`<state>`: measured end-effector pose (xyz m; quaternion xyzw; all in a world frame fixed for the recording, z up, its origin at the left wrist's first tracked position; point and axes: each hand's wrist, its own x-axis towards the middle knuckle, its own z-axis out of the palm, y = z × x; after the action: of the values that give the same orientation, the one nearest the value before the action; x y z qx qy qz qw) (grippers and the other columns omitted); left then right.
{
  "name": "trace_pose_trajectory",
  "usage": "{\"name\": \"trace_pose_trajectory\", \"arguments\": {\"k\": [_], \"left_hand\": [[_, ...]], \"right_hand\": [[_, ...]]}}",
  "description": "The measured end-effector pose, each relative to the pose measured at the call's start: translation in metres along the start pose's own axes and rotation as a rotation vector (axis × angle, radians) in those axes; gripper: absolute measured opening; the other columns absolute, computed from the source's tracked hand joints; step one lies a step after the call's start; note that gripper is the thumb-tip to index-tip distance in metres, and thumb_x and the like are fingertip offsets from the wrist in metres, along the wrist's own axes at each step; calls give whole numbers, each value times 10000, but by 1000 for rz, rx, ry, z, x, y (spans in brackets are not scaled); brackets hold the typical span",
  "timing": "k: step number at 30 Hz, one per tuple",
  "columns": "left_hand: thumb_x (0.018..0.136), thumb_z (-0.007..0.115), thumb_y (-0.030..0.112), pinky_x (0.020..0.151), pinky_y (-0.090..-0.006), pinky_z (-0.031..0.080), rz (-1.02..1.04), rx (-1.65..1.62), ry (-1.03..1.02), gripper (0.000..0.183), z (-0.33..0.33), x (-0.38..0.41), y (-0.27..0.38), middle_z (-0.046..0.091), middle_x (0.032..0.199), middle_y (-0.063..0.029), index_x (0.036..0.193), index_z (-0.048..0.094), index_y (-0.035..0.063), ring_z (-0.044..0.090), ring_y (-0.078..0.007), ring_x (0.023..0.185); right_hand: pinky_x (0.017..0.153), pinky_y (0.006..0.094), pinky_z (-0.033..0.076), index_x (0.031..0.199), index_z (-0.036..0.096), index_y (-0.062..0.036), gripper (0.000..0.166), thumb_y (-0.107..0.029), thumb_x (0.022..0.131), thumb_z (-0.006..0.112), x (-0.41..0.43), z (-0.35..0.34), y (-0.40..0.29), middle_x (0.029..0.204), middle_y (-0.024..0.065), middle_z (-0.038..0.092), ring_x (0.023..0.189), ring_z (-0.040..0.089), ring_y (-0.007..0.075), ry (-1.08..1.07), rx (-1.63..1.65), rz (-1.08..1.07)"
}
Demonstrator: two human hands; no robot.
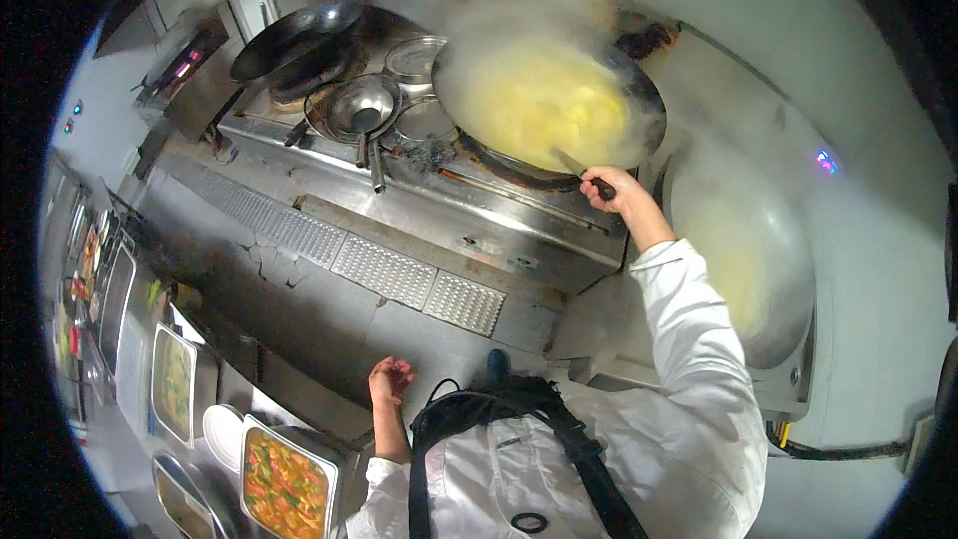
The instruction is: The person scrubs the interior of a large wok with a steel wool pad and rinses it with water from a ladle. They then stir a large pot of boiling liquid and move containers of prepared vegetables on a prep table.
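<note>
My right hand [610, 189] is closed around the dark handle of a metal utensil [570, 161], whose blade reaches over the near rim of a large wok. Pale yellow food [546, 101] fills this wok [650, 112], and steam blurs its surface. What the food is, I cannot tell. My left hand [391, 380] hangs low by my body, fingers loosely curled, with no object seen in it. To the right stands a second large wok [786, 269] with pale yellowish contents under steam.
Dark woks [288, 45], strainers or ladles [363, 105] and a round lid [415, 58] sit at the stove's left. A perforated floor grate [385, 269] runs before the stove [419, 198]. Behind at lower left are a tray of orange-red food [288, 483], stacked white plates [223, 434] and other trays.
</note>
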<state>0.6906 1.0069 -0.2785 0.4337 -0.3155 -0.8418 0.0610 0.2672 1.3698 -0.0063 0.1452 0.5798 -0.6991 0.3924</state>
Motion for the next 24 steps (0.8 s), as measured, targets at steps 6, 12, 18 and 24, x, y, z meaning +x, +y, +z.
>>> {"name": "trace_pose_trajectory", "arguments": {"k": [6, 12, 18, 24], "left_hand": [[851, 468, 146, 528, -346, 492, 41, -34, 19, 126, -17, -21, 15, 595, 753, -82, 933, 511, 62, 580, -194, 648], [853, 468, 157, 536, -355, 488, 28, -21, 56, 130, -41, -27, 9, 594, 762, -84, 929, 508, 59, 579, -202, 651], [857, 462, 162, 549, -374, 486, -31, -43, -26, 135, -57, -15, -9, 594, 762, -81, 936, 510, 63, 583, -212, 654], [830, 453, 116, 543, -375, 483, -60, -18, -18, 156, -38, -8, -15, 596, 770, -86, 964, 515, 66, 586, -213, 644]], "right_hand": [[333, 218, 329, 693, 391, -90, 135, -99, 792, 482, 1, 18, 7, 592, 22, 476, 409, 416, 80, -247, 381, 33], [338, 218, 330, 754, 388, -103, 110, -83, 784, 492, -29, 19, 1, 599, 29, 486, 413, 423, 85, -222, 291, -113], [344, 247, 339, 1080, 335, -91, 338, -52, 781, 488, -77, 29, -10, 586, 38, 484, 399, 427, 99, -55, 8, -348], [352, 269, 351, 1373, 109, -49, 747, -18, 724, 478, -112, 32, -4, 545, 33, 477, 380, 431, 115, 152, -428, -497]]}}
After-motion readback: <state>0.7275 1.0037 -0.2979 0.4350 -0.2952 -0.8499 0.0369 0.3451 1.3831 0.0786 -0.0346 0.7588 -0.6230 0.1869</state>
